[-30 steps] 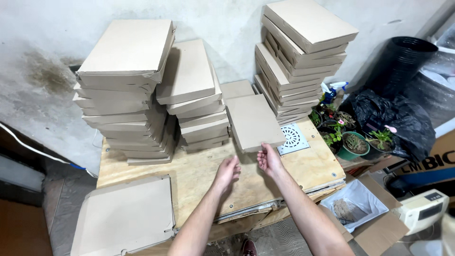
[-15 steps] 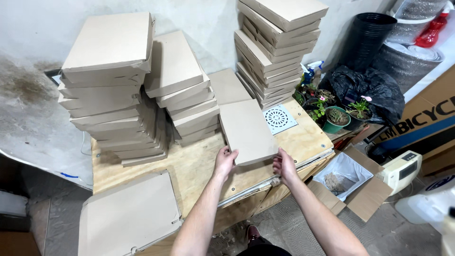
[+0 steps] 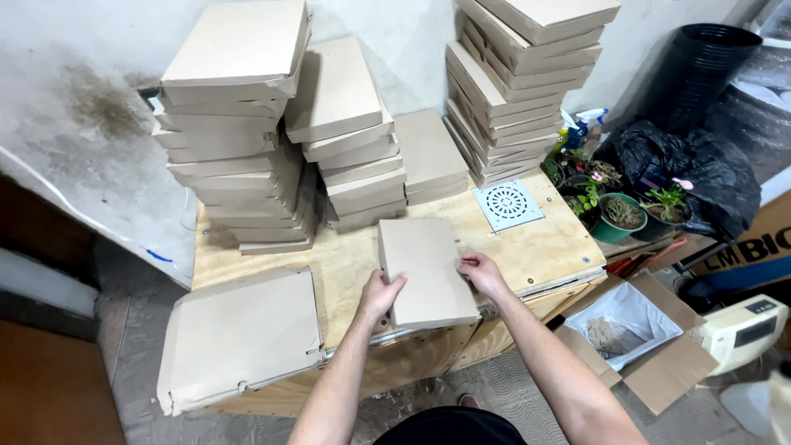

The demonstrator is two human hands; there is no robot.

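Observation:
A flat brown cardboard box (image 3: 424, 268) lies on the plywood table (image 3: 544, 243) near its front edge. My left hand (image 3: 381, 294) grips the box's left edge, fingers on its top. Over on the box's right edge rests my right hand (image 3: 482, 274), its fingers bent against the cardboard. Behind the box rise tall stacks of the same boxes: one at the left (image 3: 235, 132), one in the middle (image 3: 346, 132), a low one (image 3: 428, 156) and one at the right (image 3: 523, 78).
A flattened cardboard blank (image 3: 239, 338) overhangs the table's left front. A white square drain grate (image 3: 507, 203) lies at the right back. Potted plants (image 3: 618, 214), a black bag (image 3: 696, 169), an open carton (image 3: 630, 330) and a white appliance (image 3: 737, 330) crowd the right side.
The box has come from beside the grate toward the table's front edge with both my hands on it. The view has tilted down and nearer.

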